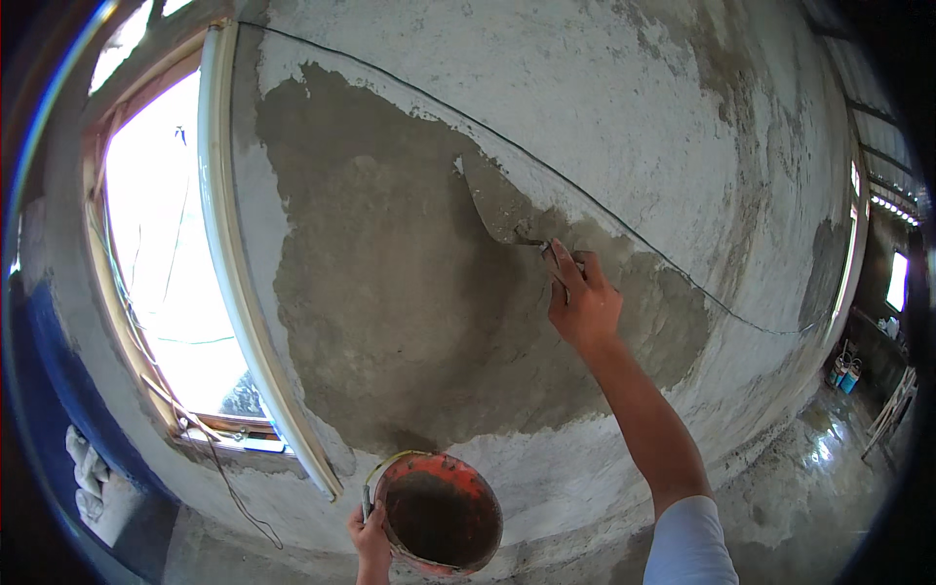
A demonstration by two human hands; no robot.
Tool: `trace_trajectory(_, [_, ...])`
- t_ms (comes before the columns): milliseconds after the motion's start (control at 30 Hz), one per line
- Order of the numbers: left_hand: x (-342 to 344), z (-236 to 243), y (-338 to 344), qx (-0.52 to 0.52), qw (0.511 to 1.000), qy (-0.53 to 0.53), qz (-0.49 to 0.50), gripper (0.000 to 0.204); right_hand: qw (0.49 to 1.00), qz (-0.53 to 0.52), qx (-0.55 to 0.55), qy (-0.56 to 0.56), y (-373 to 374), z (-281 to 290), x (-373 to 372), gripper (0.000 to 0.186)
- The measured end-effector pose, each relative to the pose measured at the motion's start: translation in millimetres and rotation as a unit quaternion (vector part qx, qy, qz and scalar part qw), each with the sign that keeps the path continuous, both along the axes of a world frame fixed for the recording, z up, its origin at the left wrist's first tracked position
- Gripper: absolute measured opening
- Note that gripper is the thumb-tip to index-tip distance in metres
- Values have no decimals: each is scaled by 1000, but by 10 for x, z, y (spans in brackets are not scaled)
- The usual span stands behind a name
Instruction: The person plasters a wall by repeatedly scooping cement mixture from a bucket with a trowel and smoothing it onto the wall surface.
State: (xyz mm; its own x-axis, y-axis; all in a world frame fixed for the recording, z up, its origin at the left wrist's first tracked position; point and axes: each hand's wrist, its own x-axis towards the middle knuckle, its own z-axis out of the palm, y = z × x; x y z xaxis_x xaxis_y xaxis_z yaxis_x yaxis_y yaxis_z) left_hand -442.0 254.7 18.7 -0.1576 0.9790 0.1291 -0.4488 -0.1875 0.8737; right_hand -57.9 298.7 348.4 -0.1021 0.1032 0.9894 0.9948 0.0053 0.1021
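My right hand is closed round the handle of a pointed trowel. The trowel's blade lies against the upper right part of a wet grey mortar patch on the wall. Down at the lower middle, my left hand grips the side of an orange-red bucket, near its wire handle. Dark grey mortar shows inside the bucket. The bucket is held close to the wall, below the patch.
A dark cable runs slantwise across the pale wall, just above the trowel. At left stands a bright window opening with a white pole beside it. Wooden sticks lean at the far right.
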Motion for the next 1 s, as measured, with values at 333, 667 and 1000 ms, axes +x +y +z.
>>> trace_trajectory(333, [-169,60,-50,24,999,26,12,19,998,30,-41,-38,-6,-229,-29,58])
trace_trajectory(667, [-235,-136,42,13,997,69,20,22,998,-64,-19,3,30,-68,199,67])
trace_trajectory(1000, [-206,-103,-21,0,999,40,18,21,995,37,-54,74,-212,-231,233,71])
